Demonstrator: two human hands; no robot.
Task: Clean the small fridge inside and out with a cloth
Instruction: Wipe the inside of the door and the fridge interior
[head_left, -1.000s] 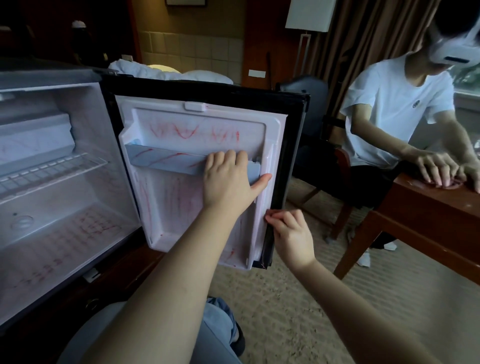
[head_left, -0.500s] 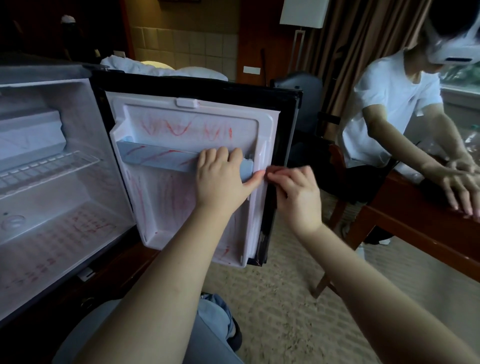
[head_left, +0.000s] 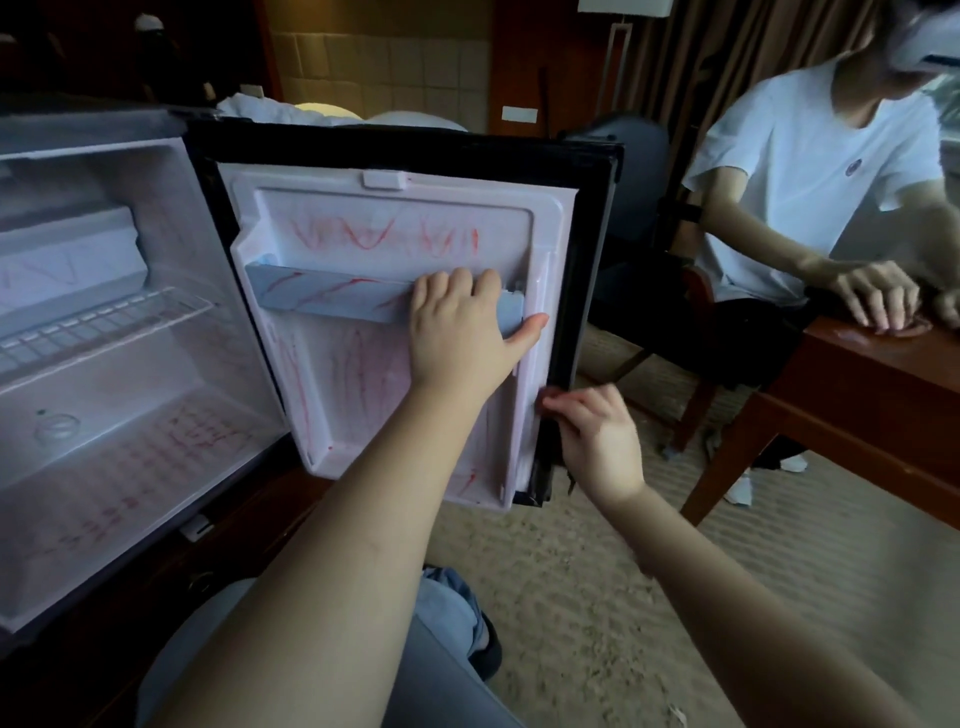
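Head view, biggest things first: what sort of room is it?

Dim. Beige carpet (head_left: 675, 597) covers the floor, brown curtains (head_left: 727, 78) hang at the back right, a tiled wall (head_left: 389, 67) runs behind, and white bedding (head_left: 270, 111) shows over the top of the fridge door.

Where is the small fridge?

The small fridge (head_left: 104, 415) stands open at the left on a dark wooden unit (head_left: 249, 525). It is white inside, with a wire shelf (head_left: 93, 322) across it and red marks on its floor. Its door (head_left: 395, 208) swings out into the middle of the view, and red scribbles (head_left: 384, 236) cover the white liner.

What stands around it?

A wooden bench (head_left: 857, 374) is on the right, well apart from the door. A second person (head_left: 810, 171) in a white T-shirt sits behind it on a chair (head_left: 696, 291), hands resting on the bench top. The wearer's jeans (head_left: 447, 603) show below the door.

Anything in the way?

The wearer's forearms cross the lower view, and the left one hides part of the liner.

And the hands?

The left hand (head_left: 462, 332) hooks its fingers over the top of the grey door shelf (head_left: 332, 299), thumb stretched out to the liner's right rim. The right hand (head_left: 597, 441) is blurred. It is curled, and its bunched fingertips pinch the black door seal (head_left: 587, 291) low on the door's outer edge.
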